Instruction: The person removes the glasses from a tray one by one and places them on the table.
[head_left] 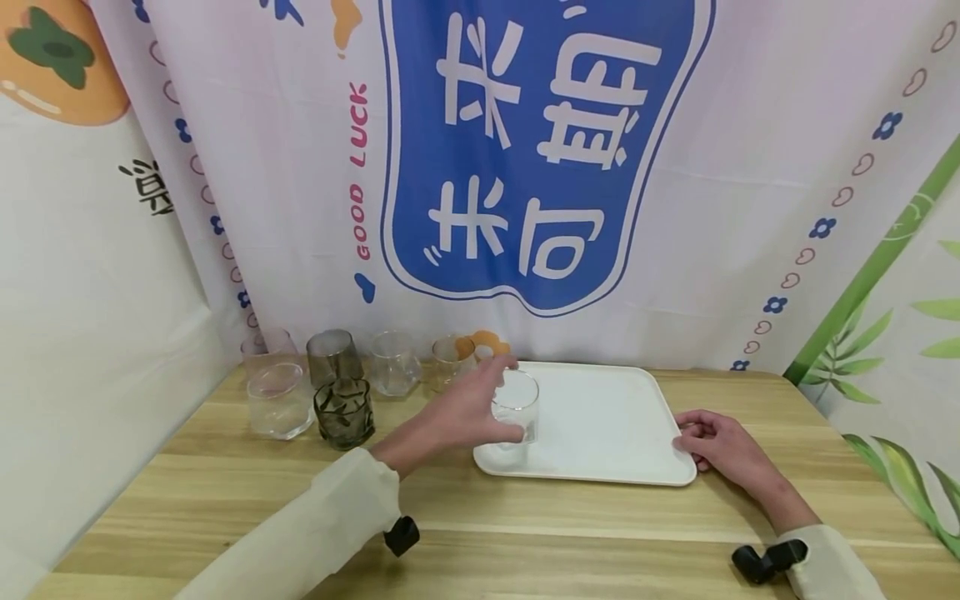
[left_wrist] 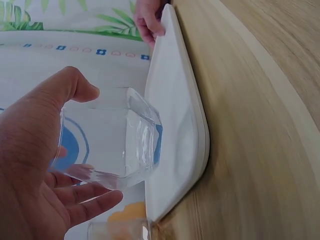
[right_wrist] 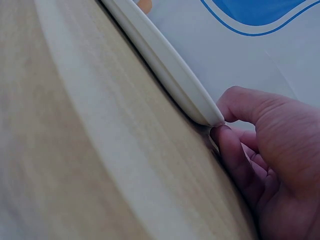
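A clear drinking glass (head_left: 516, 408) with a faceted base is at the left end of a white tray (head_left: 600, 417). My left hand (head_left: 468, 408) holds the glass from its left side. In the left wrist view, the thumb lies along one side of the glass (left_wrist: 112, 135) and the fingers along the other. Whether its base touches the tray cannot be told. At the tray's right edge, my right hand (head_left: 723, 450) pinches the rim between thumb and fingers, seen closely in the right wrist view, where the tray's rim (right_wrist: 175, 75) lies low over the wood.
Left of the tray, several glasses stand grouped on the wooden table (head_left: 465, 533): a dark textured glass (head_left: 343, 414), a smoky glass (head_left: 334, 357), a clear glass (head_left: 280, 402) and an amber-tinted glass (head_left: 450, 358) among them. A printed curtain (head_left: 675, 275) hangs behind the table.
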